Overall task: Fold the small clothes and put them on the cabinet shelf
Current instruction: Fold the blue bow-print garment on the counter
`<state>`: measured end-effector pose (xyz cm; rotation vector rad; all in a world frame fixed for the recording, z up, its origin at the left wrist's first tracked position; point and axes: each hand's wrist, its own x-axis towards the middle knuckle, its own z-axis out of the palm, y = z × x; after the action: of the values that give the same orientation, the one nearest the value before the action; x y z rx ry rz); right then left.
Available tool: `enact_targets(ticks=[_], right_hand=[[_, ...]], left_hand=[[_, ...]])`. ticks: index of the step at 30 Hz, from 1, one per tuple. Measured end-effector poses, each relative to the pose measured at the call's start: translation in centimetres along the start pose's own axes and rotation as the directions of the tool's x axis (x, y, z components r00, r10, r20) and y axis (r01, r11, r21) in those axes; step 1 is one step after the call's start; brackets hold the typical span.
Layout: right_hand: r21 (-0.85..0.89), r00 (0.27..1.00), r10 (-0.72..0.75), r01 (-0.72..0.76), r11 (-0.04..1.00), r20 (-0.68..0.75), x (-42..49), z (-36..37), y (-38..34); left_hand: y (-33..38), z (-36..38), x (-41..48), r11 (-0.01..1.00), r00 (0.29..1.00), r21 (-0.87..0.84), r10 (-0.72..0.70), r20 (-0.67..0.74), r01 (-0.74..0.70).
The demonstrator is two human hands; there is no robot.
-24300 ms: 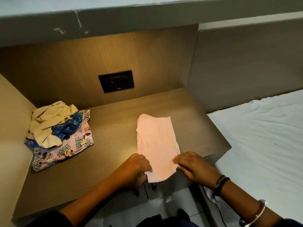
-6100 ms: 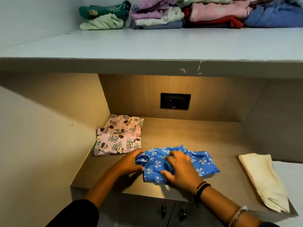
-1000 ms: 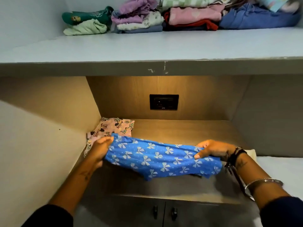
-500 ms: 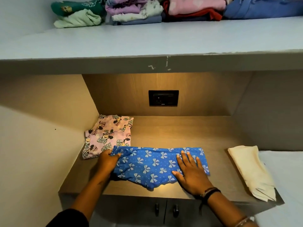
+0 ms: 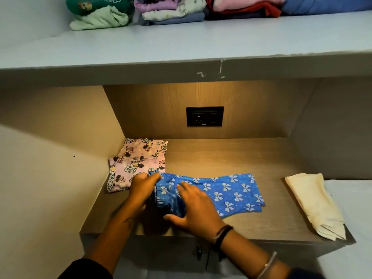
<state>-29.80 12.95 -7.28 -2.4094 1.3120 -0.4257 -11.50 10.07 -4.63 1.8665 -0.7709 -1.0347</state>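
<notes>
A blue garment with white bows lies across the wooden cabinet top. My left hand grips its bunched left end. My right hand rests on the same end, fingers spread and pressing down on the cloth. A pink cartoon-print garment lies flat in the back left corner, just behind my left hand. A folded cream cloth sits at the right edge of the top. The grey shelf above carries several folded clothes.
A black wall socket is set in the back panel. The shelf's front edge overhangs the cabinet top. Two cabinet door handles show below the front edge. A white bed sheet lies to the right.
The blue garment was held up stretched between both hands, then laid flat. Now its left end is bunched under both hands, and my right hand has moved left.
</notes>
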Motion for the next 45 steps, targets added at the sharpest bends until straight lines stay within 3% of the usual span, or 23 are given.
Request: enact_targets(ticks=[3, 10, 14, 18, 20, 23, 26, 29, 32, 34, 36, 38, 42, 45], right_hand=[[0.061, 0.996, 0.011, -0.005, 0.998, -0.089, 1.2, 1.7, -3.7], [0.276, 0.937, 0.249, -0.179, 0.944, -0.244, 1.5, -0.3, -3.2], [0.607, 0.886, 0.411, -0.21, 0.766, -0.213, 0.0, -2.9, 0.7], [0.776, 0.735, 0.637, -0.255, 0.576, -0.231, -1.6, -4.9, 6.7], [0.758, 0.673, 0.71, -0.348, 0.551, -0.207, -2.7, -5.1, 9.9], [0.462, 0.599, 0.73, -0.572, 0.678, -0.33, -5.1, -4.9, 13.2], [0.173, 0.661, 0.57, -0.566, 0.806, -0.488, -6.3, -4.5, 13.6], [0.03, 0.756, 0.431, -0.481, 0.876, -0.493, -6.1, -3.9, 11.8], [-0.042, 0.884, 0.268, -0.306, 0.951, -0.383, -5.1, -2.3, 8.5], [-0.128, 0.963, 0.196, -0.222, 0.967, -0.187, -4.5, -0.5, 6.2], [-0.212, 0.972, 0.23, -0.216, 0.953, 0.044, -4.1, 1.4, 4.4], [-0.271, 0.949, 0.292, -0.252, 0.929, 0.119, -4.0, 2.7, 3.4], [-0.267, 0.955, 0.293, -0.27, 0.925, 0.049, -4.2, 2.7, 3.0], [-0.045, 0.961, 0.263, -0.268, 0.962, -0.088, -4.4, 1.7, 3.1]], left_hand=[[1.7, 0.3, 0.0, 0.988, 0.998, 0.14, 0.058, 0.021, -0.06], [4.8, 3.5, -0.4, 0.934, 0.992, 0.34, 0.082, 0.093, -0.109], [6.4, 7.9, -1.6, 0.874, 0.968, 0.427, 0.161, 0.193, -0.23], [7.2, 13.6, -3.0, 0.941, 0.924, 0.282, 0.072, 0.375, -0.188], [7.1, 15.5, -3.3, 0.967, 0.907, 0.228, 0.008, 0.422, -0.114], [5.4, 16.3, -3.1, 0.97, 0.923, 0.195, 0.066, 0.379, -0.149], [3.0, 15.1, -2.1, 0.964, 0.95, 0.186, 0.133, 0.281, -0.19], [0.9, 13.4, -0.4, 0.942, 0.977, 0.273, 0.158, 0.144, -0.193], [0.0, 12.0, 1.0, 0.891, 0.996, 0.447, 0.058, 0.063, -0.08], [-0.2, 11.9, 1.7, 0.871, 0.991, 0.492, -0.057, 0.121, -0.01], [-0.4, 12.2, 1.8, 0.883, 0.96, 0.468, -0.165, 0.224, 0.043], [-0.6, 12.4, 1.8, 0.878, 0.945, 0.476, -0.193, 0.262, 0.047], [-0.3, 12.8, 1.6, 0.918, 0.958, 0.397, -0.115, 0.261, 0.002], [-0.3, 12.9, 1.1, 0.952, 0.966, 0.306, -0.063, 0.251, -0.018]])
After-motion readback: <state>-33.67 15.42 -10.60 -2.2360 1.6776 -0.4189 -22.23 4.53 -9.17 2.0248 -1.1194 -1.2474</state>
